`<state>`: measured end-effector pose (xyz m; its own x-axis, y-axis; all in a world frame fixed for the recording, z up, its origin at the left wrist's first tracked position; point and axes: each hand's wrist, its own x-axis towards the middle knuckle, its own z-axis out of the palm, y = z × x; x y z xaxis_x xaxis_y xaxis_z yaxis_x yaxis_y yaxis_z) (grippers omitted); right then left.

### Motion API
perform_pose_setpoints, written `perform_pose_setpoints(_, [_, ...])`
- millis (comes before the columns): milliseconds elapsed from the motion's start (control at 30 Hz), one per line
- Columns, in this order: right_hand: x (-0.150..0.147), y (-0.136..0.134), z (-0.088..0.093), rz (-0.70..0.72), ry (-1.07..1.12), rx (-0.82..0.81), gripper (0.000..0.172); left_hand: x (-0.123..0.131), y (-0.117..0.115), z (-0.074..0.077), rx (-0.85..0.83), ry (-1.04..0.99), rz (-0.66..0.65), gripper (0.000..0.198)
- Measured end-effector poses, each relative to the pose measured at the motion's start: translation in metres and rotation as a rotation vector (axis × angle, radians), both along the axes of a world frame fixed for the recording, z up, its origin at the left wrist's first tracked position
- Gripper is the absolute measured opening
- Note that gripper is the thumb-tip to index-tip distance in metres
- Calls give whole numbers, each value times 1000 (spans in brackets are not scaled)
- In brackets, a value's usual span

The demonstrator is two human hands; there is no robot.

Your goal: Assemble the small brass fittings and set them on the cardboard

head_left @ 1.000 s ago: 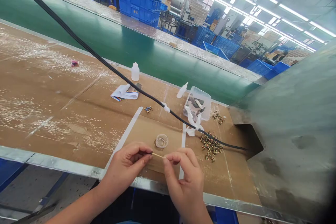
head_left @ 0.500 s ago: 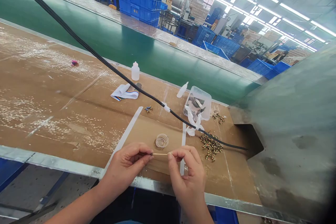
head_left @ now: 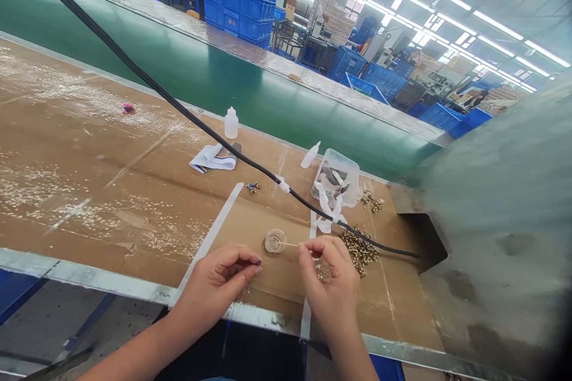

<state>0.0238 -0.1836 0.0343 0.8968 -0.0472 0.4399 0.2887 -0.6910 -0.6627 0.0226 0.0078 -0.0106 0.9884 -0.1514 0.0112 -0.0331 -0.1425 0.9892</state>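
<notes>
A thin wooden stick is pinched between the thumb and fingers of the right hand, and its far end is dipped into a small clear plastic cup, which is set low in the middle of the frame. A small dark object, too small to be identified, is gripped at the fingertips of the left hand, which is placed just left of the cup and apart from the stick.
</notes>
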Motion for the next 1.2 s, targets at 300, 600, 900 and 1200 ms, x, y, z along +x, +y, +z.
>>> perform_pose_setpoints(300, [4, 2, -17, 45, 117, -43, 9, -2, 0, -7, 6, 43, 13, 18])
perform_pose_setpoints(600, [-23, -82, -39, -340, 201, -55, 13, -1, 7, -31, 115, 35, -22, 29])
perform_pose_setpoints(900, [-38, -114, -47, -332, 251, -109, 15, -4, 11, -42, 174, 32, -63, 28])
perform_pose_setpoints(1200, [-28, -118, -41, -158, 287, -188, 15, -2, 6, -29, 193, -18, -39, 27])
